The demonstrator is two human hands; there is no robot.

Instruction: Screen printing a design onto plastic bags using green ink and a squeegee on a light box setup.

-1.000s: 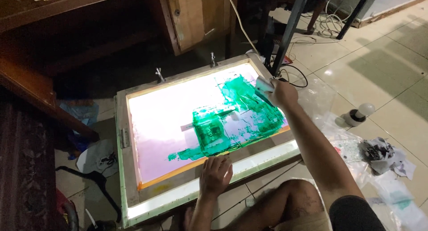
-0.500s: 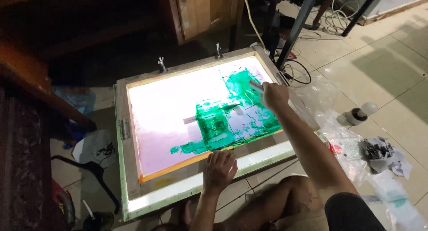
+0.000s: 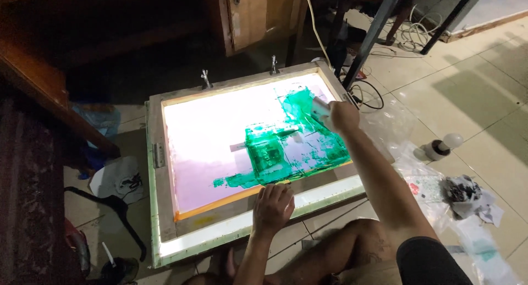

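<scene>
The single head-worn camera looks steeply down and forward from close above the lit screen frame [image 3: 242, 147] on the floor, its dim upper-left surroundings hard to make out.

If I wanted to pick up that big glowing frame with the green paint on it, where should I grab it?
Probably by the wooden frame, one hand on each long side rail, coming from outside. The lit screen inside looks thin and carries wet green ink, so no grip there. The left hand already presses the near rail.

A wooden-framed, backlit printing screen [image 3: 165, 169] lies flat on the floor, smeared with green emulsion [image 3: 286, 147]; a small pale scraper [image 3: 320, 108] rests on it.
</scene>
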